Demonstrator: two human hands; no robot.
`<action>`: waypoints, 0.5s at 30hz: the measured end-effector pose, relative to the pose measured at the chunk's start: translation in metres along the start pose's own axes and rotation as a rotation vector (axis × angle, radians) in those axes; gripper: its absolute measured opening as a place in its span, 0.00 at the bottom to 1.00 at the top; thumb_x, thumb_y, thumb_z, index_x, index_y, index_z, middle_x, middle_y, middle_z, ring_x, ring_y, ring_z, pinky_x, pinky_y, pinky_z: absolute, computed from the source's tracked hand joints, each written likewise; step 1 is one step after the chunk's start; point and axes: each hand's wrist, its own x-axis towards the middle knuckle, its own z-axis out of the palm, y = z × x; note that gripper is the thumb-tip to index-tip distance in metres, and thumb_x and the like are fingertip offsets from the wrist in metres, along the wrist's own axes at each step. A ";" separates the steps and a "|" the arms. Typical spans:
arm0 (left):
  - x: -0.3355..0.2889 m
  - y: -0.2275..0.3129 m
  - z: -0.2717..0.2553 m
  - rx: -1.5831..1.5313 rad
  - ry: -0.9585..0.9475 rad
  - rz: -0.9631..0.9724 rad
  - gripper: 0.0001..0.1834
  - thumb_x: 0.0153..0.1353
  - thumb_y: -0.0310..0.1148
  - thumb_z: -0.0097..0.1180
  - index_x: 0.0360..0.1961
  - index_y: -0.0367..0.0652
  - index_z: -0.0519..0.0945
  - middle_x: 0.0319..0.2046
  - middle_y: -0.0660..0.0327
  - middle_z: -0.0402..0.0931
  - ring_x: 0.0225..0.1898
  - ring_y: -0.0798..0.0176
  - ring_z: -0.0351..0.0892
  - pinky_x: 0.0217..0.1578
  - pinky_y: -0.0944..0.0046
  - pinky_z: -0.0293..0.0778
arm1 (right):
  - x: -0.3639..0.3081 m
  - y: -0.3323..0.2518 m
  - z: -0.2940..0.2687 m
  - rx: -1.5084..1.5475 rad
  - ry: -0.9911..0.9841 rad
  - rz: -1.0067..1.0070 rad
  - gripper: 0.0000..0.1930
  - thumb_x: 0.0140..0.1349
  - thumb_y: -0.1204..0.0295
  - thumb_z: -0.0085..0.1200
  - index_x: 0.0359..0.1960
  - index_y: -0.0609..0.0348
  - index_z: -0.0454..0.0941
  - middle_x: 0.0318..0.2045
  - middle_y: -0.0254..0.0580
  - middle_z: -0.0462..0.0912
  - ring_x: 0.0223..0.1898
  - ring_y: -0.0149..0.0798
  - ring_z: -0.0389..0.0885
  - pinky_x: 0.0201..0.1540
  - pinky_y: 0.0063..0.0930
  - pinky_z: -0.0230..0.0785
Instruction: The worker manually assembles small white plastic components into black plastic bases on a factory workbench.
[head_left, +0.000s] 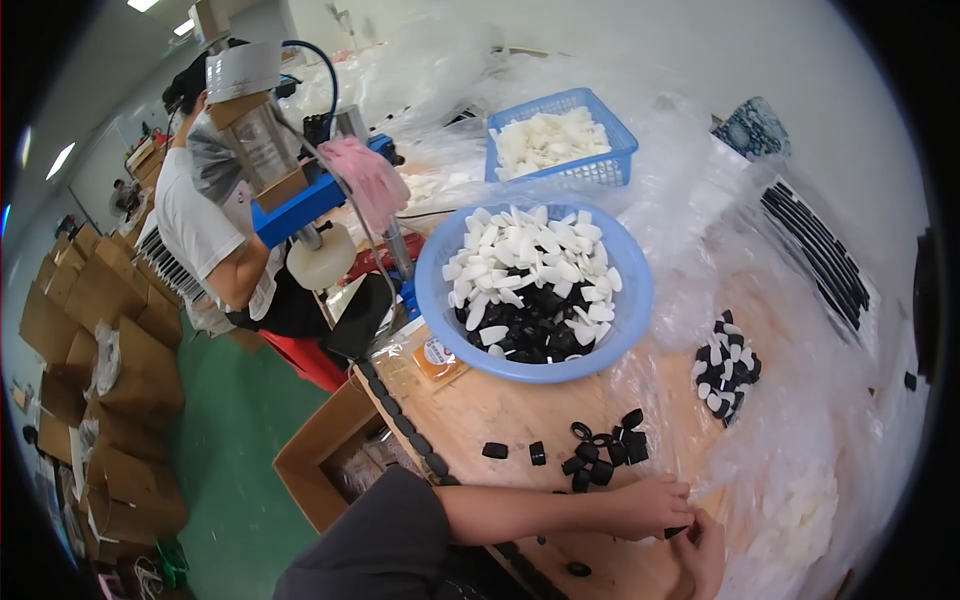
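Near the table's front edge my left hand and my right hand meet. Between their fingertips a small black plastic part shows, mostly covered, with the fingers of both hands closed about it. Just beyond my left hand lie several loose black caps, some ring-like, some on their sides. To the right, a small heap of black and white parts rests on clear plastic sheeting. A round blue basin farther off holds white oval pieces and black caps.
At the back stands a blue basket of white pieces. A bench press with pink gloves is at left, a co-worker behind it. An open carton sits beside the table; black strips lie far right.
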 end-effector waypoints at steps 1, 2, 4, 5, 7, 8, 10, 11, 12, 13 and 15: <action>-0.001 -0.002 0.000 0.011 -0.002 -0.002 0.25 0.40 0.36 0.65 0.43 0.42 0.77 0.36 0.62 0.75 0.45 0.54 0.71 0.45 0.58 0.66 | 0.001 0.000 -0.001 0.006 0.013 0.020 0.06 0.52 0.76 0.58 0.30 0.65 0.76 0.16 0.34 0.73 0.19 0.23 0.68 0.22 0.21 0.60; 0.001 -0.002 0.002 0.005 -0.008 0.003 0.25 0.41 0.36 0.65 0.43 0.42 0.77 0.37 0.62 0.75 0.45 0.54 0.71 0.45 0.57 0.67 | 0.001 0.002 -0.003 -0.003 -0.008 0.028 0.05 0.52 0.76 0.59 0.28 0.63 0.75 0.16 0.34 0.72 0.19 0.25 0.69 0.22 0.23 0.61; 0.004 -0.002 0.000 0.053 -0.017 0.017 0.23 0.41 0.38 0.63 0.42 0.43 0.77 0.36 0.63 0.75 0.45 0.56 0.71 0.44 0.57 0.68 | 0.002 0.000 -0.007 -0.024 -0.022 0.027 0.06 0.52 0.75 0.59 0.27 0.61 0.75 0.17 0.36 0.72 0.18 0.30 0.70 0.23 0.25 0.63; 0.005 0.000 -0.004 0.083 -0.012 0.034 0.23 0.42 0.38 0.62 0.42 0.44 0.78 0.36 0.63 0.75 0.45 0.56 0.72 0.44 0.57 0.69 | 0.002 -0.004 -0.007 -0.035 -0.018 0.027 0.06 0.53 0.74 0.59 0.28 0.61 0.75 0.18 0.38 0.73 0.19 0.31 0.70 0.24 0.25 0.64; 0.000 -0.004 -0.006 0.156 0.086 0.074 0.23 0.42 0.35 0.60 0.44 0.46 0.78 0.37 0.64 0.76 0.43 0.58 0.75 0.39 0.59 0.72 | 0.004 0.001 -0.003 -0.026 0.016 -0.029 0.08 0.54 0.71 0.60 0.28 0.60 0.73 0.19 0.40 0.73 0.19 0.36 0.70 0.25 0.28 0.64; 0.004 0.000 -0.018 0.157 0.009 0.033 0.24 0.43 0.33 0.61 0.47 0.47 0.78 0.39 0.66 0.77 0.43 0.59 0.76 0.39 0.60 0.72 | 0.005 -0.004 -0.007 -0.037 -0.014 -0.034 0.11 0.56 0.67 0.60 0.26 0.60 0.73 0.18 0.43 0.72 0.19 0.40 0.70 0.25 0.32 0.64; 0.004 -0.004 -0.021 0.117 -0.017 -0.042 0.28 0.41 0.31 0.64 0.49 0.49 0.78 0.36 0.67 0.77 0.44 0.59 0.77 0.40 0.59 0.73 | 0.013 0.004 -0.002 -0.012 -0.019 -0.051 0.14 0.57 0.62 0.61 0.27 0.59 0.73 0.17 0.43 0.72 0.21 0.44 0.72 0.25 0.35 0.64; 0.003 -0.005 -0.021 0.114 -0.025 -0.054 0.29 0.39 0.29 0.65 0.49 0.49 0.78 0.36 0.66 0.78 0.44 0.58 0.77 0.40 0.58 0.73 | 0.014 0.009 -0.001 -0.067 -0.021 -0.085 0.14 0.57 0.62 0.61 0.27 0.59 0.74 0.18 0.43 0.73 0.21 0.46 0.72 0.27 0.36 0.65; 0.009 -0.003 -0.027 0.099 -0.047 -0.058 0.30 0.38 0.27 0.66 0.49 0.48 0.78 0.36 0.64 0.79 0.44 0.57 0.77 0.40 0.58 0.72 | 0.013 0.010 -0.004 -0.056 -0.007 -0.102 0.13 0.57 0.61 0.61 0.29 0.58 0.75 0.18 0.43 0.74 0.23 0.48 0.75 0.29 0.39 0.66; 0.012 0.000 -0.030 0.130 -0.091 -0.073 0.31 0.36 0.27 0.67 0.48 0.46 0.78 0.37 0.62 0.80 0.45 0.55 0.77 0.41 0.57 0.72 | 0.014 0.017 0.002 -0.051 0.032 -0.130 0.13 0.57 0.61 0.60 0.30 0.58 0.74 0.18 0.41 0.74 0.22 0.44 0.73 0.28 0.36 0.65; 0.019 0.007 -0.036 0.106 -0.093 -0.084 0.31 0.32 0.25 0.68 0.46 0.42 0.79 0.37 0.59 0.80 0.45 0.53 0.77 0.43 0.55 0.72 | 0.009 0.020 0.002 -0.028 0.042 -0.107 0.13 0.59 0.61 0.59 0.31 0.57 0.75 0.19 0.39 0.74 0.22 0.41 0.72 0.27 0.34 0.64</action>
